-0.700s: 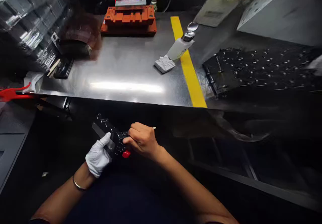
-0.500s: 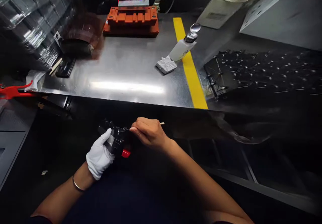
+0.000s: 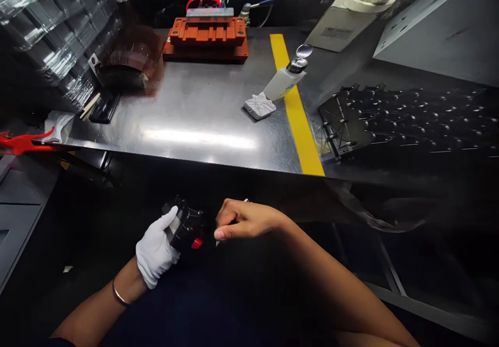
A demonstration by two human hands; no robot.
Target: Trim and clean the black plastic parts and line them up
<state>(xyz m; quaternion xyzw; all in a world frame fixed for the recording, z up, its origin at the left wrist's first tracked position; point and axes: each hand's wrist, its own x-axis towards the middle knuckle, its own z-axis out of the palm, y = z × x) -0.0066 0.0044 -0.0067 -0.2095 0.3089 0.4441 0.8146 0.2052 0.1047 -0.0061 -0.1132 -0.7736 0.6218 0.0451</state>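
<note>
My left hand [image 3: 158,248], in a white glove, is closed around a black moulded part [image 3: 189,223] below the table's front edge. Small posts stick out of the part, and a grey flat area shows beside my thumb. A small red piece [image 3: 197,243] sits at its lower right; whether it is attached I cannot tell. My bare right hand [image 3: 244,219] is to the right, a short gap away from the part. Its fingers are curled around a thin pale stick-like tool [image 3: 247,200]. One end shows above the knuckles and a pointed tip below the thumb; the fingers hide the middle.
The metal table [image 3: 187,103] bears an orange fixture [image 3: 208,32], a white pump bottle [image 3: 284,82] and a folded white wipe [image 3: 260,106]. Yellow tape [image 3: 298,123] crosses it. Rows of black parts [image 3: 421,113] lie right. Red-handled pliers [image 3: 23,142] and stacked clear trays [image 3: 58,30] are left.
My right hand has turned over and drawn back to the right, taking the tool's tip away from the black part. My left hand still holds the part, slightly lower in view.
</note>
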